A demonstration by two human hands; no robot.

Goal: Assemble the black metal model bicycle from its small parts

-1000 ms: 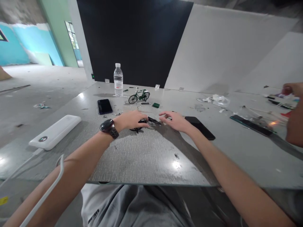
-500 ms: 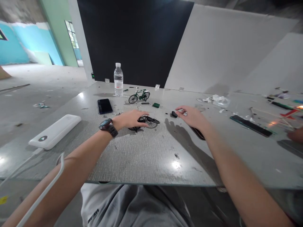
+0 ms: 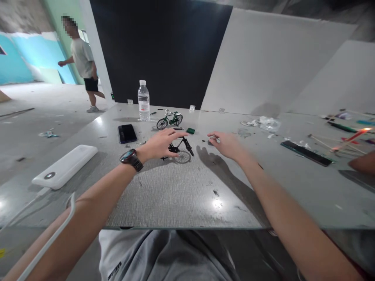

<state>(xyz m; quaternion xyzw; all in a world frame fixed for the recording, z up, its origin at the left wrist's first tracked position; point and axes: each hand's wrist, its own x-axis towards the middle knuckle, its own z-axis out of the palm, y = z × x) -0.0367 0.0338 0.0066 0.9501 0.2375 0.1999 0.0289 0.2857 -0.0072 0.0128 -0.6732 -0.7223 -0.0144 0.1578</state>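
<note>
My left hand [image 3: 161, 146] is curved round the rear and top of a small black model bicycle [image 3: 187, 145], with thumb and forefinger apart at its frame. Its front wheel points down at the table, and my palm hides much of the rear. On the right, my right hand [image 3: 224, 143] has bent fingertips closed at a small black piece [image 3: 209, 141], mostly covered by them. A green model bicycle [image 3: 170, 120] stands upright beyond my left hand. Close by lies a flat green piece [image 3: 190, 131].
A clear water bottle [image 3: 143, 102], a phone [image 3: 127, 133] and a white power bank [image 3: 66, 166] with a cable are on the left. A long dark strip [image 3: 306, 153] and crumpled plastic [image 3: 268, 123] lie right. A person [image 3: 83, 58] walks in the background; another's hand [image 3: 363, 164] shows at far right.
The black bicycle has turned from leaning low to more upright under my left hand. My right hand has shifted slightly left, covering more of the black piece. A person has appeared at back left.
</note>
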